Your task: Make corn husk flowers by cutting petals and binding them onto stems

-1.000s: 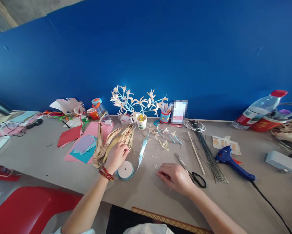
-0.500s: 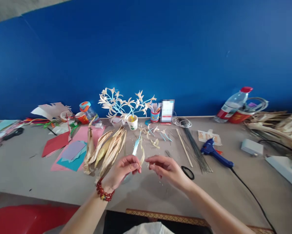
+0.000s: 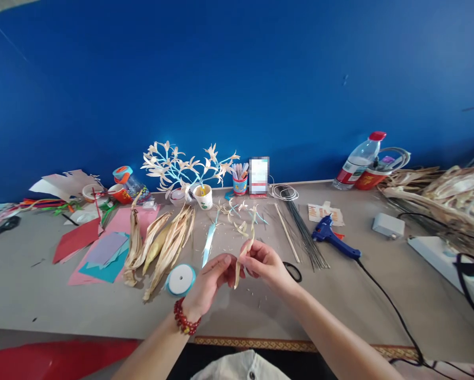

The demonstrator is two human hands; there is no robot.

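Note:
In the head view, a pale, narrow strip of corn husk point(image 3: 250, 238) stands nearly upright in front of me. My right hand point(image 3: 265, 264) pinches it between thumb and fingers around its middle. My left hand point(image 3: 215, 275), with a red bead bracelet at the wrist, is half curled beside the strip's lower end. Its thumb is apart from the fingers, whose tips come close behind the husk; whether they touch it is unclear. Left of that hand lies a roll of light blue ribbon point(image 3: 180, 279). A light blue strip point(image 3: 209, 244) lies just beyond it.
Corn husks point(image 3: 171, 240) lie left of my hands, by coloured paper point(image 3: 107, 250). Husk flowers stand in a paper cup point(image 3: 204, 197) at the back. To the right are a wooden stick point(image 3: 287, 232), wires point(image 3: 306, 232), a black ring point(image 3: 293, 272) and a blue glue gun point(image 3: 335, 237).
The husk strip, earlier at my left hand, is now pinched upright in my right hand. My hands have come together, and the ribbon roll has come into sight. The view has shifted right.

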